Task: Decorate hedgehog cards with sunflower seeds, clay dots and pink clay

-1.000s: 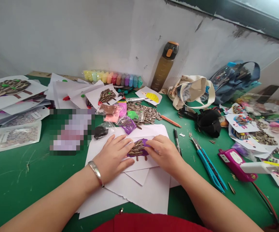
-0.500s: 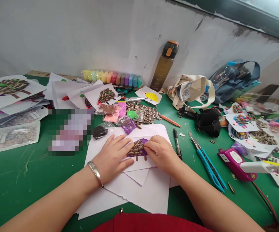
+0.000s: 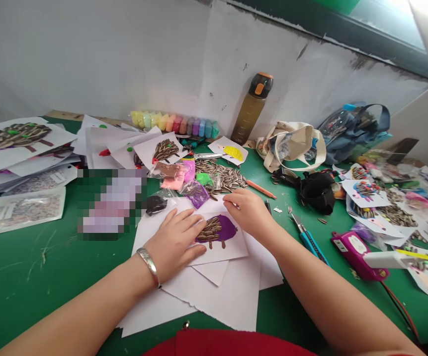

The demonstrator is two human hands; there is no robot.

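A small white card bears a purple clay hedgehog [image 3: 224, 229] covered with striped sunflower seeds. My left hand [image 3: 175, 242], a silver bangle on its wrist, lies flat and open on the card's left side, fingertips touching the seeds. My right hand [image 3: 246, 210] hovers just beyond the card, fingers curled loosely, pointing toward the loose pile of sunflower seeds [image 3: 223, 174]. I cannot make out anything in it. The card rests on a stack of white paper sheets [image 3: 221, 291] on the green table [image 3: 32, 277].
Small clay bags [image 3: 184, 178] lie by the seed pile. A brown bottle [image 3: 251, 108] and a row of coloured clay tubs [image 3: 175, 123] stand at the wall. A blue utility knife [image 3: 310, 240], a pen, a pink glue gun [image 3: 358, 247] and bags lie right. Finished seed pictures [image 3: 17, 141] crowd the left.
My right hand has lifted off the purple hedgehog and moved away toward the seed pile, uncovering the clay. My left hand has stayed on the card. The view has tilted slightly.
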